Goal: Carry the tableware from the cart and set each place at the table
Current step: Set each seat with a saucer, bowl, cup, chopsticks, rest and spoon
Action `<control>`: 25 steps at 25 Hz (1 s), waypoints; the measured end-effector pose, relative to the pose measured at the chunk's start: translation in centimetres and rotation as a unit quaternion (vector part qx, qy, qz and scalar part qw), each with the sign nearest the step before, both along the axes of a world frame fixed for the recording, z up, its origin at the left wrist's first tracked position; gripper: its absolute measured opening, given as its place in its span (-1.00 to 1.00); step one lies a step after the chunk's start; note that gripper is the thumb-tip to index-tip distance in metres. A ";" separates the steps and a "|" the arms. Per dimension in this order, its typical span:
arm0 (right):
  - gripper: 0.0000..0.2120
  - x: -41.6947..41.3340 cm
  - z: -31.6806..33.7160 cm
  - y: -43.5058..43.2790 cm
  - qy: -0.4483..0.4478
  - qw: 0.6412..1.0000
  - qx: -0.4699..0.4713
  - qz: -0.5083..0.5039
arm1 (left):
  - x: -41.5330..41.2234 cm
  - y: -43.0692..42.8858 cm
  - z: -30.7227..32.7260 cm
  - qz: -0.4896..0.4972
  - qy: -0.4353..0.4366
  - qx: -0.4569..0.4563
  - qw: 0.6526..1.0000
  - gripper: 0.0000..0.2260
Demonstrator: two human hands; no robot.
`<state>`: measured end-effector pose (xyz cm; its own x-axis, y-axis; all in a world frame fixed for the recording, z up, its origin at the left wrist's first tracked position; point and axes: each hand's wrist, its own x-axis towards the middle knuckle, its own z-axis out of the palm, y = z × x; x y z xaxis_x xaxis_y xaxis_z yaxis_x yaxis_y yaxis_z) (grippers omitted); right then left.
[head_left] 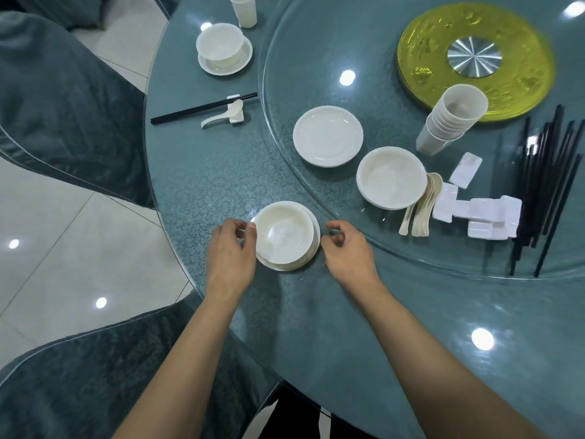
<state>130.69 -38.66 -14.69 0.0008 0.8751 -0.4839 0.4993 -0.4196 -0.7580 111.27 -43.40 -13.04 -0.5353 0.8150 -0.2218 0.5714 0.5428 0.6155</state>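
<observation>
Three bowls: near bowl (283, 234) and far bowl (220, 42), each on one of two saucers (221, 68), plus a third bowl (391, 177). One plate (327, 136). One lone cup (242, 9), one cup stack (451, 118). One laid chopstick pair (202, 107), spoon (221, 114) and rest (236, 118). The spare chopsticks (544, 185), spare spoons (422, 204) and spare rests (481, 213) overlap too much to count.

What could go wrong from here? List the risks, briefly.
The bowl sits off-centre on its plate, the left hand pinching only its rim: it may slide. The cup stack leans on the glass turntable; a turn may topple it. Chopsticks lie loose at the turntable's edge and could roll off.
</observation>
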 end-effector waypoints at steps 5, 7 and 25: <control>-0.74 1.8 0.8 -0.6 0.014 1.000 0.022 -0.013 | 2.4 0.1 1.9 -0.024 -0.013 0.041 0.999 -0.77; -0.74 2.7 1.1 -0.8 0.014 0.999 0.032 -0.019 | 3.6 0.4 2.5 -0.030 -0.026 0.047 0.998 -0.78; -0.84 13.8 2.7 -3.1 0.004 0.983 0.036 -0.177 | 16.6 2.4 3.5 -0.238 -0.072 0.032 0.968 -0.83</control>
<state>144.51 -41.81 -12.02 0.3089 0.8526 -0.4214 0.3250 -0.5111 -0.7957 127.86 -40.99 -9.51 -0.0623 0.9762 -0.2078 0.6533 0.1973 0.7309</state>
